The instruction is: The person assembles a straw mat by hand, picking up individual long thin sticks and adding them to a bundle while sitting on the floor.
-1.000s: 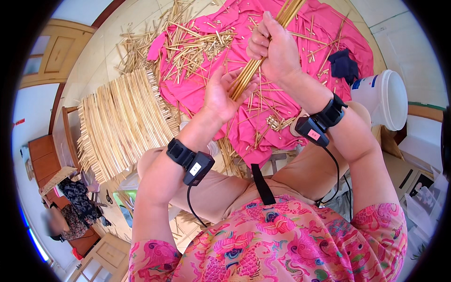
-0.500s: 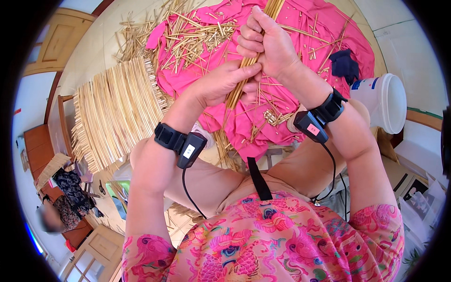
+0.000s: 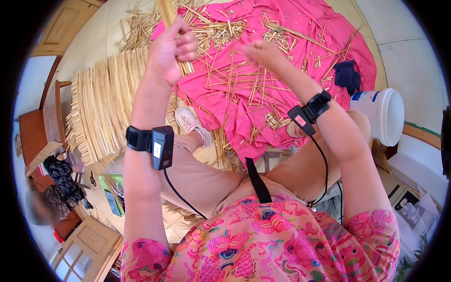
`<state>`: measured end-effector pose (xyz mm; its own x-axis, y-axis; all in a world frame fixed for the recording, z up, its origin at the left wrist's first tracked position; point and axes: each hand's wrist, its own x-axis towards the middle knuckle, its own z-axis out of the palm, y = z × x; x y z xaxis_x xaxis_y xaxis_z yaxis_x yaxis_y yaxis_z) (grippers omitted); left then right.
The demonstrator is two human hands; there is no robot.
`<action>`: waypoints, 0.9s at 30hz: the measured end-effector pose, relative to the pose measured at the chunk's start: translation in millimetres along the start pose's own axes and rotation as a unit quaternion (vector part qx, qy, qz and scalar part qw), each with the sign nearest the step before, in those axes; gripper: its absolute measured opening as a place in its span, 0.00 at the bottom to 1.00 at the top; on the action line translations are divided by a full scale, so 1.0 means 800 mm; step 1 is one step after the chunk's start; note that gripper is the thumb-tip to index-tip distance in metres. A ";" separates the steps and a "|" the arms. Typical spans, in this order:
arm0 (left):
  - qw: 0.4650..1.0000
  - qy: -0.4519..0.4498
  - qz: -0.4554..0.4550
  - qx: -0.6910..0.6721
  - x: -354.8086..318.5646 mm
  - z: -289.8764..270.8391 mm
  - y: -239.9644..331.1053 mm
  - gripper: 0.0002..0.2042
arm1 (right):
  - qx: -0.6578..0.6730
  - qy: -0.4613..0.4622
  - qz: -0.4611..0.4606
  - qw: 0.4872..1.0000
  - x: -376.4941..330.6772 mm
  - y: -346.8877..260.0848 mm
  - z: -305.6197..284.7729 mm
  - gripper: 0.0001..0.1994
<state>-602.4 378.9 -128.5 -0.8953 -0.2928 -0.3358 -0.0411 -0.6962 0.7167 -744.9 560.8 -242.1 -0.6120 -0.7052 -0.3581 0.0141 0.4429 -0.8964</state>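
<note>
Left hand [image 3: 170, 52] grips a bundle of stalks [image 3: 167, 13], held up over the near-left edge of the pink cloth [image 3: 286, 99]. Right hand [image 3: 267, 53] is apart from it, fingers curled but blurred; can't tell if fully closed, no stalks visible in it. Done, by my read: one bundle gathered, plus a side-by-side row of stalks [image 3: 110, 103] at left. Left over: loose stalks [image 3: 221, 34] and short pieces [image 3: 271, 121] scattered on the cloth, unsorted.
</note>
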 end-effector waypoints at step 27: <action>0.980 0.172 0.035 -0.089 -0.053 -0.055 0.057 0.12 | -0.324 0.018 0.036 0.945 0.236 0.151 0.227 0.12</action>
<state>-547.1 331.1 -108.6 -0.6887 -0.5269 -0.4980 0.1214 -0.7610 0.6373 -715.4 380.6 -465.2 -0.6545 -0.6463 -0.3923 -0.4239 0.7434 -0.5174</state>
